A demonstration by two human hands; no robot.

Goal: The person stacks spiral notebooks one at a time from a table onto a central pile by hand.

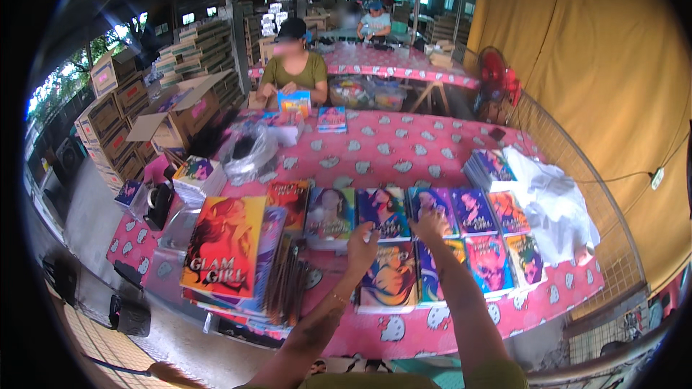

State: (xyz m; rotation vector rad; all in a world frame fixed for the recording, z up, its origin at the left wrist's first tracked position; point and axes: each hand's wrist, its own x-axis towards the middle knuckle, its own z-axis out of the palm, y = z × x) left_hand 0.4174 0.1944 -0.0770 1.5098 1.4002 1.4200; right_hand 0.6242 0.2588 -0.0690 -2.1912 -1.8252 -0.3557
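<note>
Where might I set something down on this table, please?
The widest bare patch of pink cloth lies beyond the notebook rows, between the plastic bag and the right stack. A narrow strip borders the rows' near side. The left end is crowded around the tall stack.

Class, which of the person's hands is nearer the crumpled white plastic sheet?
The right: the right hand is left of the crumpled white plastic sheet; the left hand is farther left.

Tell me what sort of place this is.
Probably a packing or book-finishing workshop: brown cardboard boxes stand stacked at the left, colourful rectangular paper books lie in rows on a pink patterned table cover, and a person in an olive shirt works across the table.
</note>
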